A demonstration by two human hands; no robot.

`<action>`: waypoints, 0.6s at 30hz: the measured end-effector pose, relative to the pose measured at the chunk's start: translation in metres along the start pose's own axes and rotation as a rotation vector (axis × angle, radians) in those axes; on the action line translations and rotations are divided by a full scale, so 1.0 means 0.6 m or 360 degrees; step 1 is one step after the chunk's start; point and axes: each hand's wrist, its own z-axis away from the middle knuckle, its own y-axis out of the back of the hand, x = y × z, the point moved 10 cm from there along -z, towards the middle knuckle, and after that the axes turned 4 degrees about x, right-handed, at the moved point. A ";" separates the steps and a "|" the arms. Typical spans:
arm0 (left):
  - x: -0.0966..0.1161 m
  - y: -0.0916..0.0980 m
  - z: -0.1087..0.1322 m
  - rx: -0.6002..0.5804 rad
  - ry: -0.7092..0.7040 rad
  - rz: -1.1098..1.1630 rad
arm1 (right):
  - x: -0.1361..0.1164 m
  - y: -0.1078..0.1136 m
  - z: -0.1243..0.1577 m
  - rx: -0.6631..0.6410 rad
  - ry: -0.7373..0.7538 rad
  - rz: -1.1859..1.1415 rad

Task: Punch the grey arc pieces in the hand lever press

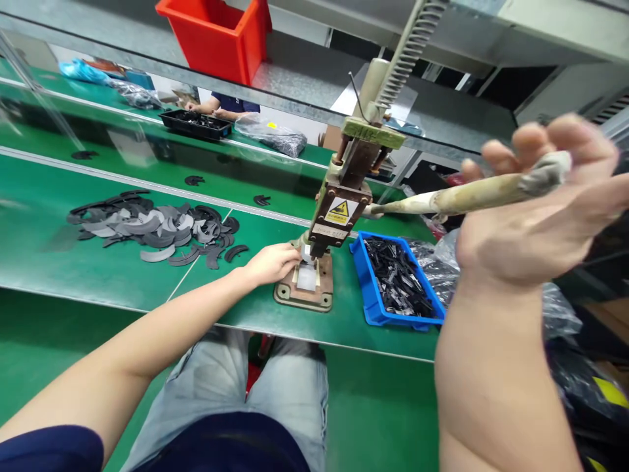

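Note:
A hand press (341, 210) with a yellow warning label stands on the green bench in front of me. At its base plate (304, 300), my left hand (276, 263) has its fingers closed at the edge of a small grey piece (307, 253) under the ram. Fingers and ram hide most of that piece. On the right, my right hand (525, 216) is raised with palm up and fingers spread. The press's lever (472, 195), its end wrapped in worn tape, crosses over the palm without the fingers wrapped round it.
Curved grey and black pieces (157, 226) lie in a pile on the left. A blue bin (368, 288) of thin black parts stands right of the press. A red bin (236, 46) sits on the shelf above. Across the bench, a co-worker's hands (206, 108) are at a black tray (184, 126).

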 end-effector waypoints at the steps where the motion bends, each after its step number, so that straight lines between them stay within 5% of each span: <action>1: 0.003 -0.011 -0.005 -0.0053 -0.0039 -0.0052 | -0.014 -0.011 -0.013 -0.0030 -0.0063 -0.0177; 4: 0.017 -0.029 -0.013 -0.0138 -0.0127 -0.0129 | -0.046 -0.042 -0.011 -0.0029 -0.0188 -0.0408; 9: 0.025 -0.039 -0.016 -0.0207 -0.0148 -0.0099 | -0.061 -0.061 0.051 -0.0115 -0.0137 -0.0242; 18: 0.004 -0.043 -0.013 -0.0212 -0.0039 0.0089 | -0.046 -0.070 0.245 -0.0091 0.0136 0.0091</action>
